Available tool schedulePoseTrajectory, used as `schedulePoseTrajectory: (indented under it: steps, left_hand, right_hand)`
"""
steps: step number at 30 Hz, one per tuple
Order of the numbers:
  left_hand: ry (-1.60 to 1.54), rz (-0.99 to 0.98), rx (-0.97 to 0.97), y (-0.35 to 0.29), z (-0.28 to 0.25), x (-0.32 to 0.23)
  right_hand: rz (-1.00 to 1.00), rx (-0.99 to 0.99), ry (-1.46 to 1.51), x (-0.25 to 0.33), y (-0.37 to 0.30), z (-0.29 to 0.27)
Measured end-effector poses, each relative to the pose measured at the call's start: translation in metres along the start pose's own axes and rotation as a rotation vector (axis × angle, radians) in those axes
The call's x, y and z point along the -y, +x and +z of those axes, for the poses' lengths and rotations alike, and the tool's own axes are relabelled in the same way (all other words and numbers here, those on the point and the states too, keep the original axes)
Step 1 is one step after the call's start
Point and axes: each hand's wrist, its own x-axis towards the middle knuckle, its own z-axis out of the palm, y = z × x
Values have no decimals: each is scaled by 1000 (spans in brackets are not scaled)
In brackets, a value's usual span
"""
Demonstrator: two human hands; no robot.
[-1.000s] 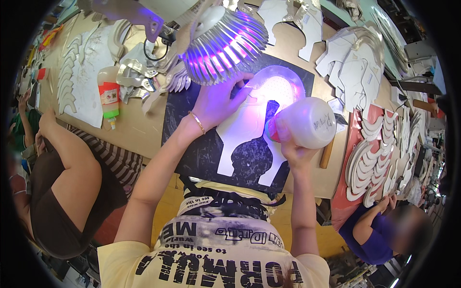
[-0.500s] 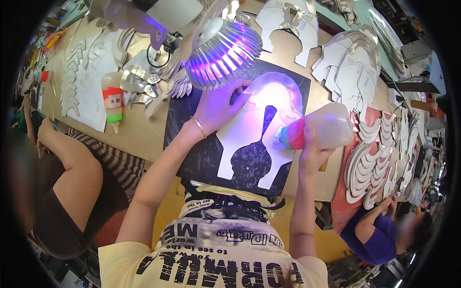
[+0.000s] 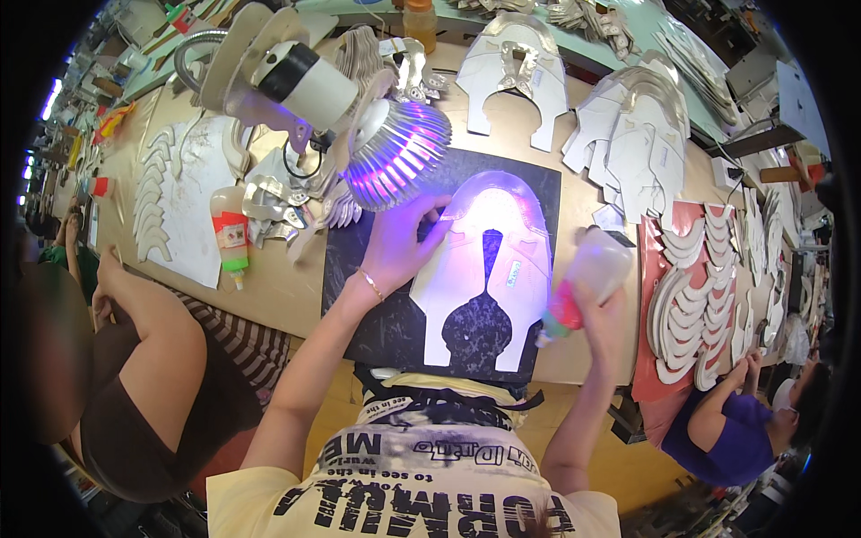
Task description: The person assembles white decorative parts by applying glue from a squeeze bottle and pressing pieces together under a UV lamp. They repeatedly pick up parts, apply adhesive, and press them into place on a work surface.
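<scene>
Two hands on this: I'd steady the white piece (image 3: 462,260) on the black mat (image 3: 345,260) with the left hand (image 3: 404,242) (can't tell if its grip's pinching the left edge) and not squeeze the bottle (image 3: 599,262) the right hand (image 3: 599,314) is gripping. Compared with earlier, that bottle's swung clear, right of the piece.
</scene>
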Motion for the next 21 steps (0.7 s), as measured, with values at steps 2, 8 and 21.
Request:
schedulePoseTrajectory:
  steps: [2, 8, 21]
  left_hand:
    - [72, 83, -21, -3, -2, 1]
    - [160, 83, -20, -11, -5, -1]
    - [-116, 0, -31, -9, 6, -20]
  right_hand:
    - [-21, -108, -166, -3, 0, -33]
    - [-10, -479, -418, -4, 9, -78]
    - [-463, -302, 179, 14, 43, 39]
